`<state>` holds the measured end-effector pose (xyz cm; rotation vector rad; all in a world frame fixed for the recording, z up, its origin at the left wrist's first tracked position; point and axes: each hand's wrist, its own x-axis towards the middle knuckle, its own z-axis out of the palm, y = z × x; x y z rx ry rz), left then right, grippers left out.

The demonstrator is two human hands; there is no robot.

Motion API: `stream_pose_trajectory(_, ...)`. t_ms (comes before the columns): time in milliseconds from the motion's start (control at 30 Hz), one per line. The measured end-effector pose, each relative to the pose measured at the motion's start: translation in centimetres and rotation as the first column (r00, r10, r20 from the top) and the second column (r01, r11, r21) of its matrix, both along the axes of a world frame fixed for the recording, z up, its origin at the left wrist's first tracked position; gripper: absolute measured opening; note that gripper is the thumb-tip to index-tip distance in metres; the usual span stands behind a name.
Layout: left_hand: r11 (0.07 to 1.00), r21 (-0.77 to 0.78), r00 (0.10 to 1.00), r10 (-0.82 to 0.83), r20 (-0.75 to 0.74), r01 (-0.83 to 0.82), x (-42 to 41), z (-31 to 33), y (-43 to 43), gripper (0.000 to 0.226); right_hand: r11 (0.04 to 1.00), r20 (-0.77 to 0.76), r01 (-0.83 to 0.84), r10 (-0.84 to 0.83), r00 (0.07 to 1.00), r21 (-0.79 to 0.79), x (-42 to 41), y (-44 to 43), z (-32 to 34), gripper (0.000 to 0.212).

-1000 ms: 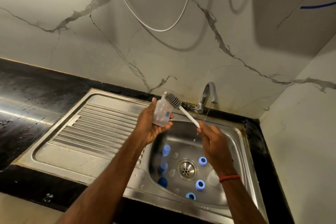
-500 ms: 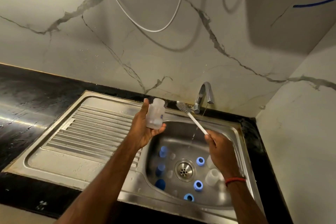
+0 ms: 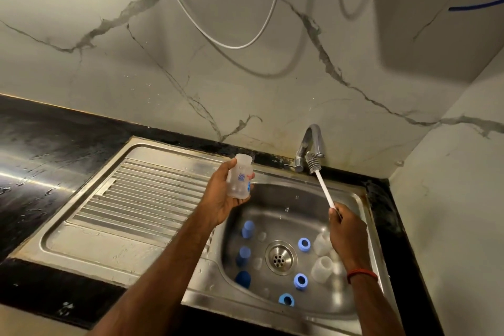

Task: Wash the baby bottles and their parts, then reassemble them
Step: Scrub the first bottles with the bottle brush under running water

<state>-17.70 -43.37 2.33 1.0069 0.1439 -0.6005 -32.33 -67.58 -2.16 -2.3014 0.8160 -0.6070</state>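
My left hand grips a clear baby bottle upright above the sink's left edge. My right hand holds the white handle of a bottle brush, whose grey bristle head is raised right under the tap spout. In the steel sink basin lie three blue caps, three blue screw rings, two clear bottles on the right, and small clear teats near the drain.
A ribbed steel drainboard stretches left of the basin, set into a wet black counter. Marble walls close in behind and on the right. A white hose loops down the back wall.
The brush has come out of the bottle's mouth and moved right, up to the tap. My left hand has turned the bottle upright and shifted slightly left.
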Motion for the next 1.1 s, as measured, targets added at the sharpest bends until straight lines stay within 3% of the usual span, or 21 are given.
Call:
stream_pose_trajectory(67, 1.0, 0.0, 1.0, 0.018, -0.016, -0.018, -0.1, 0.0, 0.0, 0.06, 0.994, 0.031, -0.073, 0.07, 0.997, 0.079, 0.0, 0.5, 0.2, 0.018)
stream_pose_trajectory(167, 1.0, -0.016, 0.999, 0.024, -0.023, -0.024, -0.3, -0.1, -0.2, 0.044, 0.946, 0.103, -0.243, 0.225, 0.969, 0.214, 0.2, 2.2, 1.5, 0.013)
stream_pose_trajectory(333, 0.999, 0.011, 0.995, -0.039, 0.089, 0.039, -0.8, -0.4, -1.2, 0.033, 0.89, 0.109, -0.453, 0.446, 0.888, 0.054, 2.1, 5.6, 3.4, 0.014)
stream_pose_trajectory(433, 0.997, -0.022, 0.997, 0.071, 0.021, -0.07, -1.0, -0.1, -1.7, 0.036, 0.873, 0.085, -0.483, 0.488, 0.869, -0.068, 2.2, 6.6, 3.7, 0.021)
stream_pose_trajectory(533, 0.982, -0.057, 0.982, 0.179, -0.054, -0.182, 0.0, 0.9, -0.9, 0.035, 0.841, 0.096, -0.538, 0.541, 0.836, -0.057, 0.1, 6.7, 3.4, 0.029)
stream_pose_trajectory(600, 0.981, -0.05, 0.982, 0.186, 0.007, -0.186, 0.4, 1.2, -0.5, 0.033, 0.834, 0.1, -0.552, 0.55, 0.829, -0.012, -0.8, 6.5, 3.4, 0.024)
stream_pose_trajectory(700, 0.989, 0.025, 0.982, 0.141, 0.123, -0.145, -0.7, 1.1, -1.4, 0.037, 0.863, 0.078, -0.491, 0.501, 0.862, -0.122, 0.9, 6.4, 4.3, 0.02)
stream_pose_trajectory(800, 0.986, 0.022, 0.982, 0.163, 0.094, -0.165, -1.3, 1.5, -2.2, 0.044, 0.862, 0.04, -0.442, 0.465, 0.884, -0.248, 2.3, 6.8, 5.1, 0.027)
stream_pose_trajectory(933, 0.984, -0.01, 0.983, 0.176, 0.047, -0.175, -0.1, 1.7, -0.7, 0.034, 0.814, 0.056, -0.542, 0.563, 0.824, -0.209, 0.2, 6.4, 3.5, 0.044)
stream_pose_trajectory(1000, 0.986, 0.023, 0.982, 0.16, 0.1, -0.163, -0.3, 1.2, -0.5, 0.035, 0.808, 0.047, -0.554, 0.573, 0.818, -0.2, -0.3, 5.9, 3.2, 0.044)
stream_pose_trajectory(1100, 0.983, 0.102, 0.976, 0.134, 0.169, -0.153, -1.2, 0.7, -1.1, 0.037, 0.808, 0.012, -0.468, 0.505, 0.863, -0.358, 1.1, 6.4, 4.1, 0.035)
